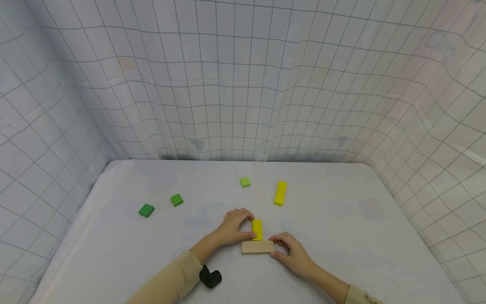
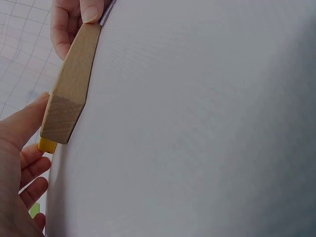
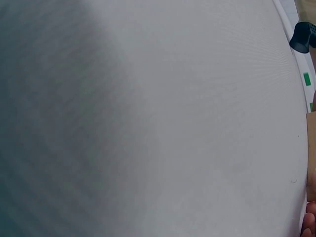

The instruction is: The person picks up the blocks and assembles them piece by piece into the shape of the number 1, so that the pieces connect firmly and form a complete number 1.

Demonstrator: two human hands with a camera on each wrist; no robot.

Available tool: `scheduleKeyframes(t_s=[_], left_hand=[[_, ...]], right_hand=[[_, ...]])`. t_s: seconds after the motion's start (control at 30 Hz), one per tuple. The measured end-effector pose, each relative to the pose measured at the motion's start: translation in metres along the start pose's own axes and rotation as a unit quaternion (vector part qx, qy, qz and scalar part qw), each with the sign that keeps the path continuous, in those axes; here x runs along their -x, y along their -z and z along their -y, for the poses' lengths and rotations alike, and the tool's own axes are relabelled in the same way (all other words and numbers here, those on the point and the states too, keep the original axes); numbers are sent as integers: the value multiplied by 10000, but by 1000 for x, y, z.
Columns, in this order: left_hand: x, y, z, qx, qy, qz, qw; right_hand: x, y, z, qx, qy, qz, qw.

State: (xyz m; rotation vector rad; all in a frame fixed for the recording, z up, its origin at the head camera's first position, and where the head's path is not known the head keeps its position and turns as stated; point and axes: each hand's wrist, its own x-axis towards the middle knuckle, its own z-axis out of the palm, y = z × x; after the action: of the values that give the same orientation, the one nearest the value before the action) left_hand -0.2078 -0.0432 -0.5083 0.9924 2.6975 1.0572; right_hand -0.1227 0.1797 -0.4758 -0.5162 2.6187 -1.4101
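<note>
Near the table's middle, a yellow rectangular block (image 1: 257,226) lies lengthwise away from me, its near end against a plain wooden block (image 1: 256,248). My left hand (image 1: 233,228) holds the yellow one from its left, thumb by the near end and index finger by the far end. With thumb and fingers, my right hand (image 1: 294,255) pinches the right end of the wooden block, which lies crosswise. In the left wrist view the wooden block (image 2: 74,81) hides most of the yellow block (image 2: 48,145). Only a strip of wood (image 3: 311,153) shows at the right wrist view's edge.
Farther back lie a second yellow block (image 1: 280,193) and a light green block (image 1: 245,182). To the left are a mid-green block (image 1: 176,200) and a dark green block (image 1: 146,210). A black wrist camera (image 1: 210,277) sits by the left sleeve. Gridded curtains surround the white table (image 1: 334,211).
</note>
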Motion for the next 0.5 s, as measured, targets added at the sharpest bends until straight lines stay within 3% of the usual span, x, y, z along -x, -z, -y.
scheduleKeyframes(t_s=[0.5], left_hand=[[0, 1, 0, 39, 11, 12, 10000]], right_hand=[[0, -1, -1, -13, -78, -11, 10000]])
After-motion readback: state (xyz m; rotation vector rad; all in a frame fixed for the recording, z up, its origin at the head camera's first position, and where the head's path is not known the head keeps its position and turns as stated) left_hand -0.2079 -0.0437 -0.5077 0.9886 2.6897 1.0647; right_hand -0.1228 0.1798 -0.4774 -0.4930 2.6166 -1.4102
